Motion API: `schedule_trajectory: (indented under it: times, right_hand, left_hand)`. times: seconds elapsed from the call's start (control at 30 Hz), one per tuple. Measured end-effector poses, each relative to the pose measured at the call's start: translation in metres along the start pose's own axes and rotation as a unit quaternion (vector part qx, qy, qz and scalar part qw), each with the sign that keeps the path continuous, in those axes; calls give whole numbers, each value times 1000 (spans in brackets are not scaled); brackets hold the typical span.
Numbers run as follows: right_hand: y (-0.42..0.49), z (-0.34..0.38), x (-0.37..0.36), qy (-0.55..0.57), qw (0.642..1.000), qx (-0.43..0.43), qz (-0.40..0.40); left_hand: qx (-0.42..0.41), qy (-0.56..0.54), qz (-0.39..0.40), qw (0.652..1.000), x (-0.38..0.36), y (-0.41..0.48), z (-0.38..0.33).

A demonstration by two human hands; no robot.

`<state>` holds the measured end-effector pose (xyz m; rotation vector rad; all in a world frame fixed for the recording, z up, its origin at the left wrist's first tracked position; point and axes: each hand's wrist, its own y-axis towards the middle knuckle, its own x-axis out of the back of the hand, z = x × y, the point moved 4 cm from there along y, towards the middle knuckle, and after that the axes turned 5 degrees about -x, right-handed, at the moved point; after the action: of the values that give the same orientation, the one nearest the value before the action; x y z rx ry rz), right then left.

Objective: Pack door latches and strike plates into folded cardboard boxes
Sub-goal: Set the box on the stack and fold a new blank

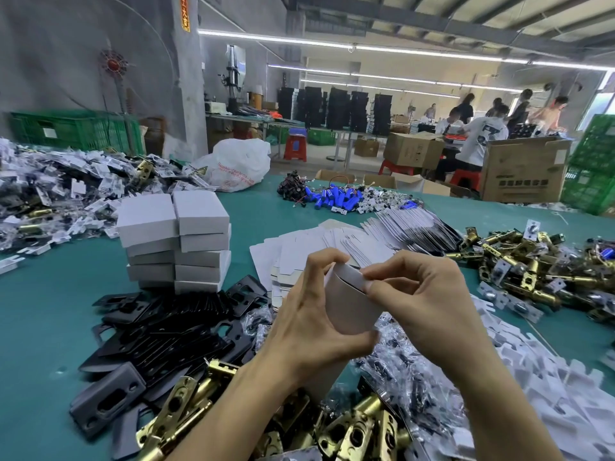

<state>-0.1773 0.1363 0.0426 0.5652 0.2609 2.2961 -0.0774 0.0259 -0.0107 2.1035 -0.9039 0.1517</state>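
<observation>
**Both grips on one white box**

We hold a white cardboard box above the green tabletop. Our left grip curls round its left side and our right grip pinches its top edge. Black strike plates lie left and brass latches lie near.

Two bare hands, left hand and right hand, with slender fingers and short plain thumbnails; left forearm and right forearm bare to the frame's edge
</observation>
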Motion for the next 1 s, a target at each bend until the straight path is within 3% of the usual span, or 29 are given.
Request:
schedule_trajectory:
  times: [0.67, 0.8, 1.0]
  right_hand:
    - [-1, 5, 3, -29, 997, -18, 65]
    - [-3, 3, -5, 40, 993, -7, 107]
    - [-3, 5, -12, 131, 988, 49, 59]
  left_hand:
    - [-3, -28, -34, 999, 1, 1, -2]
    - [-6, -37, -76, 996, 7, 2, -3]
    - [-44, -43, -138, 988, 17, 6, -12]
